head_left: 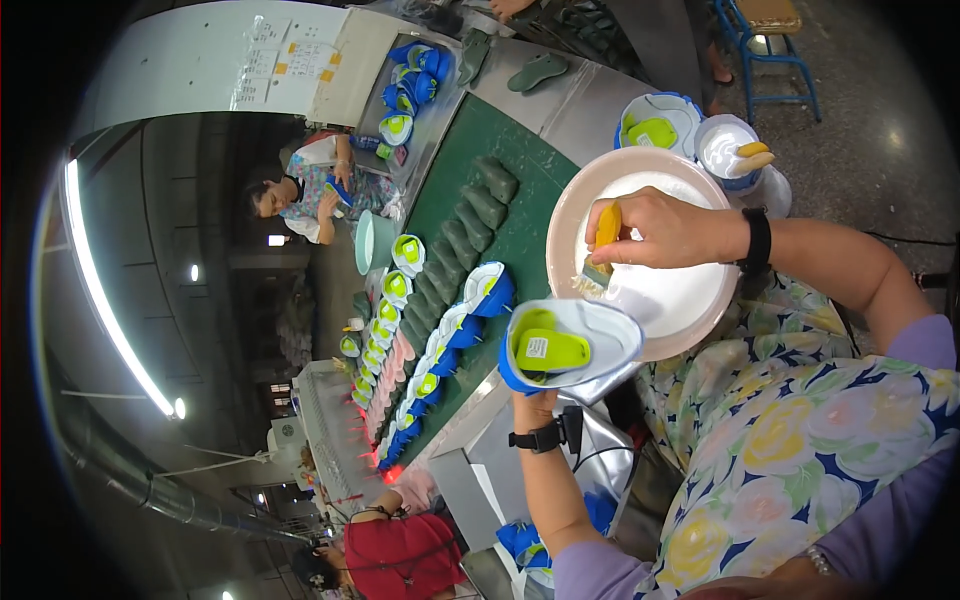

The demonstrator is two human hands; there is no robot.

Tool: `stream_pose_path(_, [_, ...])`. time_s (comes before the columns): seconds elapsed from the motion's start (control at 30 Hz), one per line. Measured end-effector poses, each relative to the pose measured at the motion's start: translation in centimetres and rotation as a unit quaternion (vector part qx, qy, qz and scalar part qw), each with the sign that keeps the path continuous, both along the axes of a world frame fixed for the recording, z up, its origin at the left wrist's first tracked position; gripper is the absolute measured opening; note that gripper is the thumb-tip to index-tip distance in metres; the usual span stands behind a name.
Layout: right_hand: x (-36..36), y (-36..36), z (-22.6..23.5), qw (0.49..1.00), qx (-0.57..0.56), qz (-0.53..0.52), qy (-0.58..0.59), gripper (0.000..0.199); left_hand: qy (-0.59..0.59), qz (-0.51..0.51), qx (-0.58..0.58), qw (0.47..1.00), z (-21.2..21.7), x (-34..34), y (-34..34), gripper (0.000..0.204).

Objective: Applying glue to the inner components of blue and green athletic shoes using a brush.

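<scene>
My right hand (668, 228) grips a brush with a yellow handle (607, 228). Its bristles point down into a wide pale pink basin (577, 200) that holds white liquid (680, 295). My left hand (537, 403) holds up a blue shoe upper (625, 335) beside the basin's near left rim. The upper's opening faces upward, showing a white lining and a lime green piece with a white label inside. Most of the left fingers are hidden beneath the upper. Brush and upper are close but apart.
A green conveyor belt (540, 165) carries rows of dark green sole-like pieces (465, 240) and blue uppers (488, 290). Past the basin stand a white tub with brushes (725, 145) and another upper (655, 125). Co-workers stand across the belt (310, 190) and farther along in red (400, 555).
</scene>
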State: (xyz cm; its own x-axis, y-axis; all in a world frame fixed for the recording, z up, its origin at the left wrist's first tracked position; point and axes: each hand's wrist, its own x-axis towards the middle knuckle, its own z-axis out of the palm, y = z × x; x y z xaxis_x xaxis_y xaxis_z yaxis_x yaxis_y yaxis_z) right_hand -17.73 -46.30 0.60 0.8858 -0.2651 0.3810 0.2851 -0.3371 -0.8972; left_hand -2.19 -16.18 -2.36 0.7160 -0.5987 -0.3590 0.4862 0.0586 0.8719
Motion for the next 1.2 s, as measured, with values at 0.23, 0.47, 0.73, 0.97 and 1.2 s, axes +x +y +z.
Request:
stream_pose_path(0.23, [0.3,2.0,2.1,0.971,-0.014,0.124,-0.206,0.018,0.228,-0.101,-0.170,0.953,-2.7,-4.9,-3.0,0.044])
stream_pose_path(0.47, [1.4,1.1,1.8,0.960,-0.191,0.090,-0.186,0.024,0.372,-0.075,-0.237,0.894,-3.1,-5.6,-4.0,0.049])
stream_pose_path(0.73, [-0.3,-1.0,2.3,0.981,-0.147,0.092,0.083,0.029,0.016,-0.003,-0.018,1.000,-1.5,-4.5,-2.1,0.045])
stream_pose_path(0.97, [0.4,0.4,2.4,0.987,-0.057,0.064,-0.135,0.030,-0.135,-0.064,-0.023,0.988,-0.3,-5.0,-3.4,0.045])
stream_pose_path(1.2, [-0.5,-0.5,2.8,0.981,-0.174,0.025,0.080,0.026,-0.134,0.021,0.015,0.991,0.4,-5.0,-2.9,0.037])
